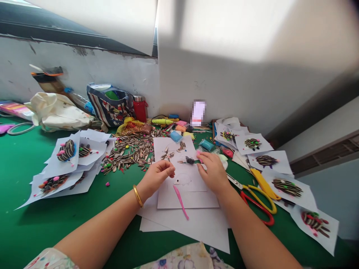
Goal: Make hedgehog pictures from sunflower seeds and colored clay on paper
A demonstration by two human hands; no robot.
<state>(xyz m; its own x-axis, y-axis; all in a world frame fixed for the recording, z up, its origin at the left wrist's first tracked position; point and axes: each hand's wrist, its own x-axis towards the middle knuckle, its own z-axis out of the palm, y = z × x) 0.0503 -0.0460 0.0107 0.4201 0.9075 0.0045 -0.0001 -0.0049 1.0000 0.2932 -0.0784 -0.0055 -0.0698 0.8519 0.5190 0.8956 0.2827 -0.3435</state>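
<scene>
My left hand [160,175] is over the left side of a white sheet [186,200]. Its thumb and fingertips are pinched together; whatever they hold is too small to make out. My right hand [212,170] rests over the right side, fingers apart, the fingertips at a pink lump of clay [199,154]. Between the hands lies a small outline drawing of a hedgehog [183,181] with a black dot on it. Just beyond the drawing sits a black clay lump [190,160], near sunflower seeds [167,152]. A pink plastic modelling knife [181,203] lies below the drawing.
Papers with seed-covered hedgehogs lie at left [60,160] and right [288,186]. A seed pile [131,149] spreads at back left, near a red bottle [139,109] and striped bag [110,104]. Scissors [259,198] and a yellow cutter [263,183] lie right.
</scene>
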